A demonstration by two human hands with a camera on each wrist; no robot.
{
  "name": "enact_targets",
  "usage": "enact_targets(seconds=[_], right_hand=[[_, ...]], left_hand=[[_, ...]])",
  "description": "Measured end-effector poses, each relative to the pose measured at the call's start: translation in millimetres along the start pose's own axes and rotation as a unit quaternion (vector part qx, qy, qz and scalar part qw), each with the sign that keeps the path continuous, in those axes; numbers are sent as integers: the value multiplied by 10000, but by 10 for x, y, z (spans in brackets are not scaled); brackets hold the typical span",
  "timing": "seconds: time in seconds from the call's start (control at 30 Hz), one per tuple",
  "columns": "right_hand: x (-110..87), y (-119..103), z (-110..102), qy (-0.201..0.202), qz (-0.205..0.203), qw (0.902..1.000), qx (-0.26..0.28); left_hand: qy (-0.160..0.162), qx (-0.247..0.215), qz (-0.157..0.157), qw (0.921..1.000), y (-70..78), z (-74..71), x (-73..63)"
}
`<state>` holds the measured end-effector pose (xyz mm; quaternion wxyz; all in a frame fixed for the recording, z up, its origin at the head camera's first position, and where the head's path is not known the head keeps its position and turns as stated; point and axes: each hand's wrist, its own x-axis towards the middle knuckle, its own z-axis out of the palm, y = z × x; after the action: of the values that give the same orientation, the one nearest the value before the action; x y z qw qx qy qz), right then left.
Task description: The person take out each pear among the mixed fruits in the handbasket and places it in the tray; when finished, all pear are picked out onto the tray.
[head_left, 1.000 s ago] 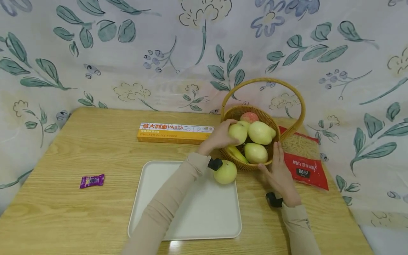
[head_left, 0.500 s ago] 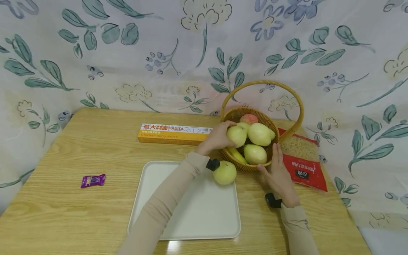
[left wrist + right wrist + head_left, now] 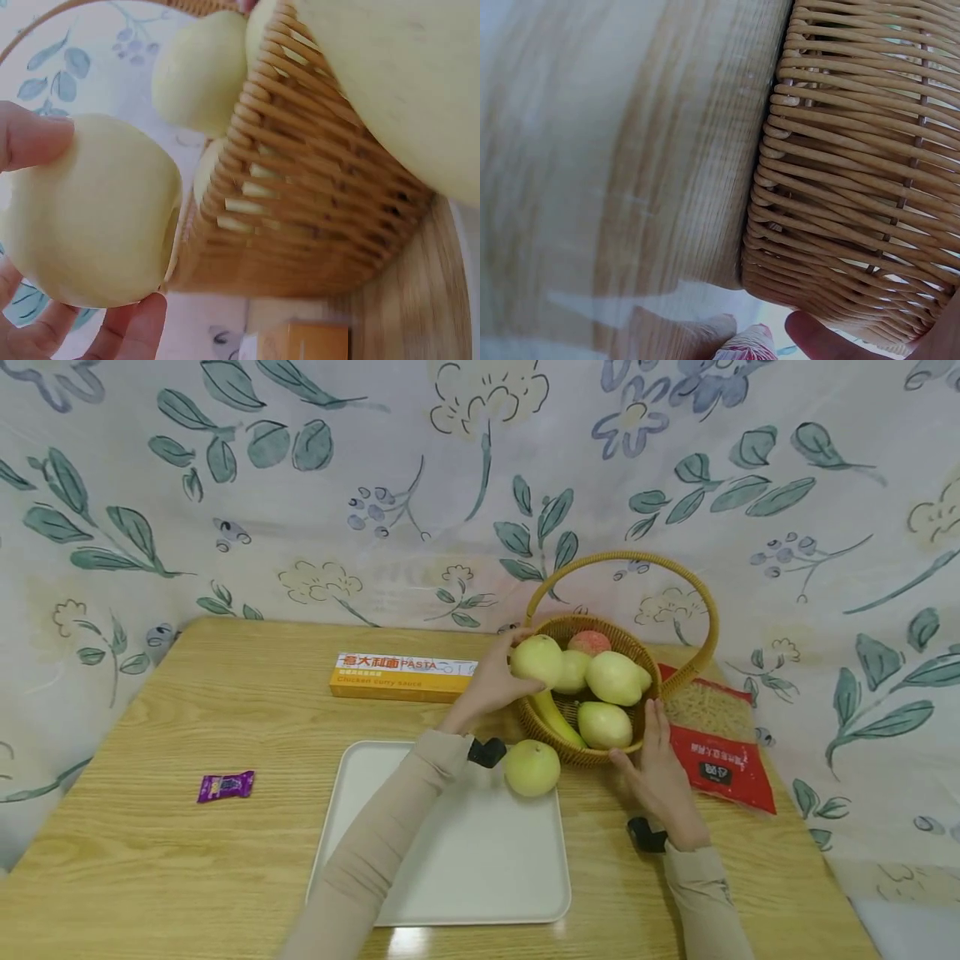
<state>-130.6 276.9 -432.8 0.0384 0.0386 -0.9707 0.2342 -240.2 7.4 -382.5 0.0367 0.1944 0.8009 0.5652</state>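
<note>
In the head view my left hand grips a pale yellow-green apple above the left rim of a wicker basket. The left wrist view shows thumb and fingers round the apple, just outside the basket wall. My right hand rests against the basket's front right side, fingers straight and thumb spread. Inside the basket lie a banana, a reddish fruit and several pale yellow-green fruits. A second apple sits on the white tray, at its upper right corner.
A pasta box lies left of the basket, partly behind my left hand. To the right lies a red pasta bag, partly behind the basket. A small purple packet is on the table's left. The basket's tall handle arches overhead.
My left hand has lifted the apple off the other fruit and moved it left and up to the rim, uncovering more of the banana. The right hand stays against the basket.
</note>
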Motion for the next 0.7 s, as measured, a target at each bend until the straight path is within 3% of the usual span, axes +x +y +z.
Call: enact_targets(seconds=[0.43, 0.7], right_hand=[[2, 11, 21, 31, -34, 10000, -52], [2, 20, 11, -15, 1, 10000, 5]], left_hand=[[500, -352, 305, 9977, 65, -223, -389], [806, -655, -112, 9945, 19, -253, -675]])
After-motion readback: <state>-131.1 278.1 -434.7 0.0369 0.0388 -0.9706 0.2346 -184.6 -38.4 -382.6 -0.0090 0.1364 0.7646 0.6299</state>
